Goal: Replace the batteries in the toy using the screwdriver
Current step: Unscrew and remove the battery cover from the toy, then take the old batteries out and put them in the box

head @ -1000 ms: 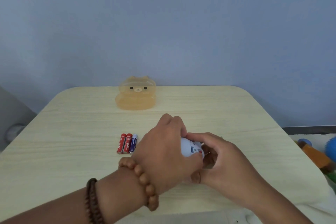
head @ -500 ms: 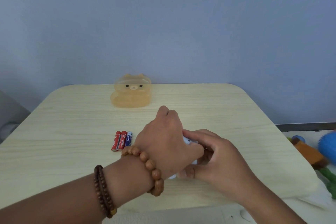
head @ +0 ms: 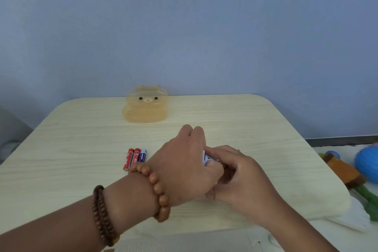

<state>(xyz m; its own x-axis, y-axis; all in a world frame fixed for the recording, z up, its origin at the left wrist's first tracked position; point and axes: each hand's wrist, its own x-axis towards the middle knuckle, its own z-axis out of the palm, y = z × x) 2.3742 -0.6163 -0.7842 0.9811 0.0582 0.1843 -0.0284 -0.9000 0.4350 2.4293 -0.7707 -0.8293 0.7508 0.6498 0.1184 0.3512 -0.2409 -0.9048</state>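
My left hand point(head: 184, 170) wraps the small white plastic toy point(head: 206, 158) near table centre, steadying it; my right hand point(head: 243, 176) pinches its near side. Three spare batteries point(head: 134, 157) lie left, within reach.

Only a small white sliver of the toy point(head: 206, 158) is seen, enclosed between both hands above the surface; its shape and pose cannot be made out. Three batteries point(head: 134, 158) are laid side by side, touching, just left of it: two red ones and a shorter-looking purple one with a white tip. No screwdriver can be made out.
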